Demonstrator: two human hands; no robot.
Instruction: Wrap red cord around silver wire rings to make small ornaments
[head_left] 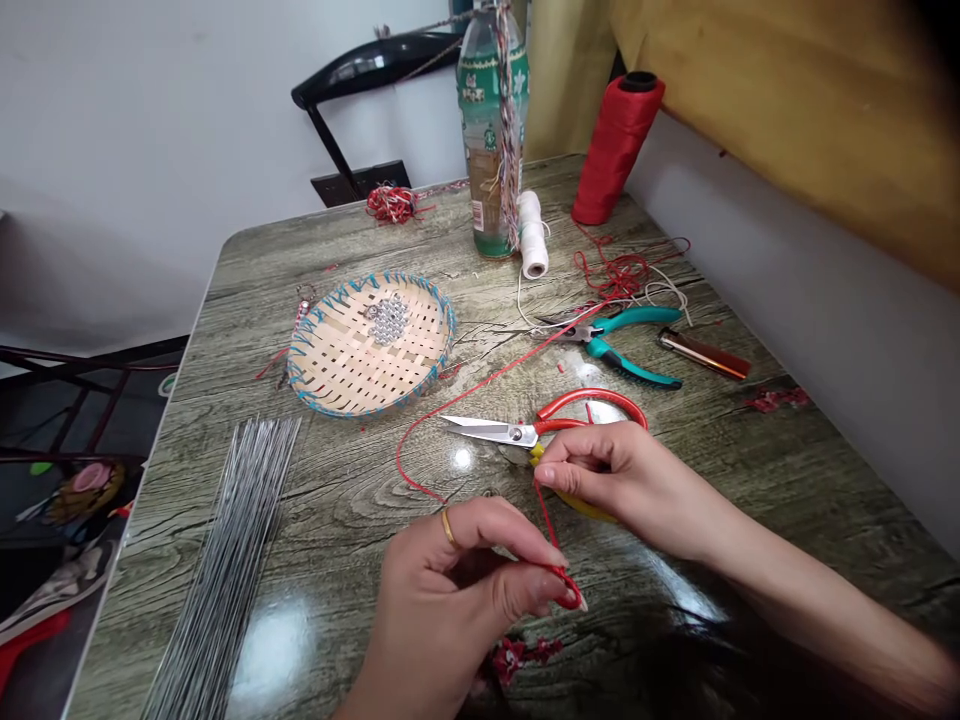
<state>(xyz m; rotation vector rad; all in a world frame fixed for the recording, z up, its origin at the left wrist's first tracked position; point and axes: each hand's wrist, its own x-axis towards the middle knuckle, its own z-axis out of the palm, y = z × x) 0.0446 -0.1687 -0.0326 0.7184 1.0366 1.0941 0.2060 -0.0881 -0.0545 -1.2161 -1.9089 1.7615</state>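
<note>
Between the thumb and index finger of my left hand (465, 580) a small loop of red cord (571, 592) is pinched, with a whitish tip beside it. My right hand (607, 475) pinches a stretch of the same cord, which runs taut down to the left fingertips. From my left hand the cord curves over the table toward a red tangle (619, 275). Scissors with red handles (495, 430) lie partly behind my right hand, blades pointing left. A yellow-handled tool (585, 505) shows beneath that hand, mostly hidden.
A woven basket (352, 370) holding small silvery pieces and a bundle of thin wires (232, 560) lie left. Farther back are teal pliers (630, 345), a lighter (705, 354), a white spool (533, 235), a bottle (484, 140) and a red thread cone (616, 150).
</note>
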